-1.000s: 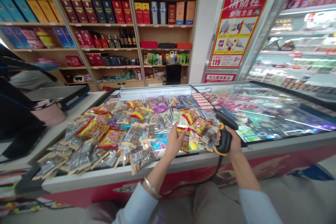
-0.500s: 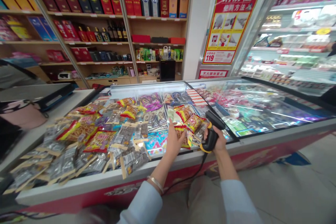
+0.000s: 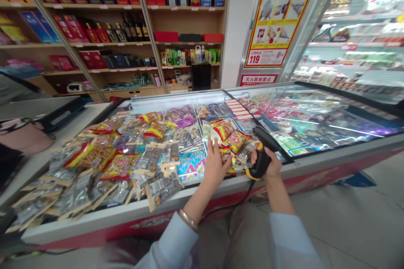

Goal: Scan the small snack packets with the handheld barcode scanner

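over the near rim of a chest freezer [image 3: 126, 223], the left hand [image 3: 215, 164] and right hand [image 3: 264, 163] stand just apart above a heap of snack packets [image 3: 126, 164]. right hand: fingers curl firmly around the grip of a black-and-yellow barcode scanner [image 3: 261, 155], its head tilted forward and up, its cable [image 3: 227, 208] trailing down past the rim toward the body. left hand: fingers extended and spread, touching a small stack of red-and-yellow packets [image 3: 229, 138] between the two hands; whether it pinches them cannot be told. a metal bangle [image 3: 188, 220] circles the left wrist, and pale blue sleeves [image 3: 170, 243] enter from the lower edge. to the left of the left hand, flat packs and red-and-yellow packets lie overlapping across the freezer. to the right of the right hand stretches a glass freezer lid [image 3: 322, 122]. beyond both hands stand wooden shelves of boxed liquor [image 3: 189, 8] and a red fire-hydrant instruction poster [image 3: 277, 21]. far to the right is a refrigerated display case [image 3: 356, 38]; far to the left, a pink bag [image 3: 25, 136] rests by a white counter [image 3: 66, 130].
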